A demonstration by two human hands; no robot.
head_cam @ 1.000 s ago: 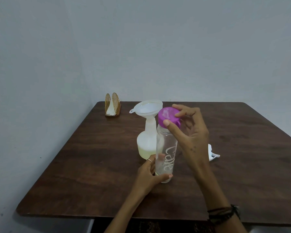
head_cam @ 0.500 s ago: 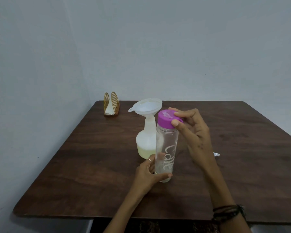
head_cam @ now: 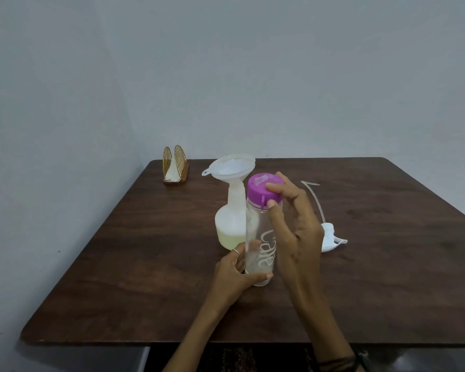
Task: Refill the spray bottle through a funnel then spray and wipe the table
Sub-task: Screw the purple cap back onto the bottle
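Observation:
A clear water bottle (head_cam: 261, 237) with white lettering stands upright on the dark wooden table (head_cam: 145, 277). My left hand (head_cam: 235, 275) grips its base. My right hand (head_cam: 293, 226) holds the purple cap (head_cam: 262, 190), which sits on the bottle's neck. Just behind stands the white spray bottle (head_cam: 230, 224), holding pale yellowish liquid, with a white funnel (head_cam: 232, 166) in its neck. The white spray head (head_cam: 330, 237) with its dip tube lies on the table to the right, partly hidden by my right hand.
A wooden napkin holder (head_cam: 175, 166) with white napkins stands at the table's far left corner. Grey walls close the left and back sides. The table's front edge runs near my forearms.
The purple cap, tilted above the neck a second ago, now sits level on the water bottle under my right fingers. My left hand has kept its grip on the base.

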